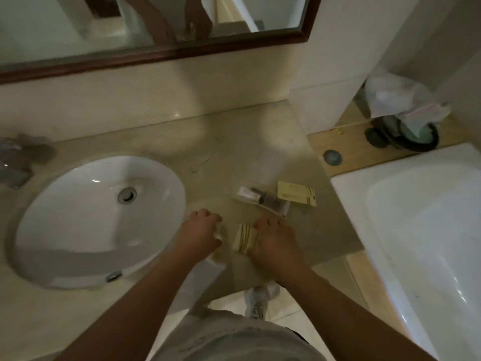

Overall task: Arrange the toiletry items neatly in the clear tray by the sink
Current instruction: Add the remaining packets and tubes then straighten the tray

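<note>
The clear tray [223, 204] lies on the beige counter just right of the sink [99, 220]; its edges are faint. My left hand [200, 230] grips the tray's near left edge, fingers curled. My right hand [273, 238] rests on a cream striped packet [244, 238] at the tray's near side, fingers closed over its right end. Farther back lies a clear packet with a dark comb-like item [263, 200]. A cream flat packet [296, 195] lies beside it to the right.
An oval white sink fills the left counter, with a chrome tap [15, 165] at far left. A framed mirror [156, 29] hangs above. A white bathtub [416, 230] stands to the right, and a lined bin [400, 121] sits beyond it. The counter's front edge is near my hands.
</note>
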`<action>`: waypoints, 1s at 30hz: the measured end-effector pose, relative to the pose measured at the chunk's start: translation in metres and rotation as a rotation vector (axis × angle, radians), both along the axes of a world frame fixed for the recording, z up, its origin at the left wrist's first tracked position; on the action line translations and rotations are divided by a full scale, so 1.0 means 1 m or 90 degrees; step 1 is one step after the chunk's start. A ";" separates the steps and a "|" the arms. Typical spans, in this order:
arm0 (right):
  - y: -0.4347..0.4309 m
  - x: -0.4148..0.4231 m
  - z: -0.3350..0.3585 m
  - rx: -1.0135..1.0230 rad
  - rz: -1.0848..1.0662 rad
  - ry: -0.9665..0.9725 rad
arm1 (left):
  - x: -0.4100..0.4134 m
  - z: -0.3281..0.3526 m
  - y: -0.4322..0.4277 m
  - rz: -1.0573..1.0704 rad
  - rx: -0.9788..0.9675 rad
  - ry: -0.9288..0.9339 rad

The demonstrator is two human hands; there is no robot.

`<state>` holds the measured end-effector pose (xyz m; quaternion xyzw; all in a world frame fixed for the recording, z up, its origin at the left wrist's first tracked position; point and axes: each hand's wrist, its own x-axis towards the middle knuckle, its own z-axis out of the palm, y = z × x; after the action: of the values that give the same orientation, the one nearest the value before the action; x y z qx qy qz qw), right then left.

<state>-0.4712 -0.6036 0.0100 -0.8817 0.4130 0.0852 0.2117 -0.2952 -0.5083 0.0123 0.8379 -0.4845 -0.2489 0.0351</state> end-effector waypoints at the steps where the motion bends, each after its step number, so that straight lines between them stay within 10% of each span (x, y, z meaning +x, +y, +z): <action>1: -0.001 -0.003 0.000 -0.001 0.007 -0.007 | -0.005 0.000 -0.003 0.004 0.000 -0.011; 11: -0.044 -0.051 -0.001 0.155 -0.097 -0.103 | -0.063 0.040 -0.127 -0.002 -0.194 0.055; 20: -0.087 -0.119 0.020 0.459 -0.606 -0.424 | -0.095 0.001 -0.229 -0.178 0.008 -0.045; 30: -0.086 -0.054 0.058 0.623 -0.613 -0.629 | -0.038 0.062 -0.153 0.161 -0.243 0.210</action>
<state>-0.5256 -0.6895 0.0675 -0.3542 0.5202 -0.2404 0.7390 -0.3337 -0.6615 0.0747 0.8183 -0.4017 -0.2796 0.3014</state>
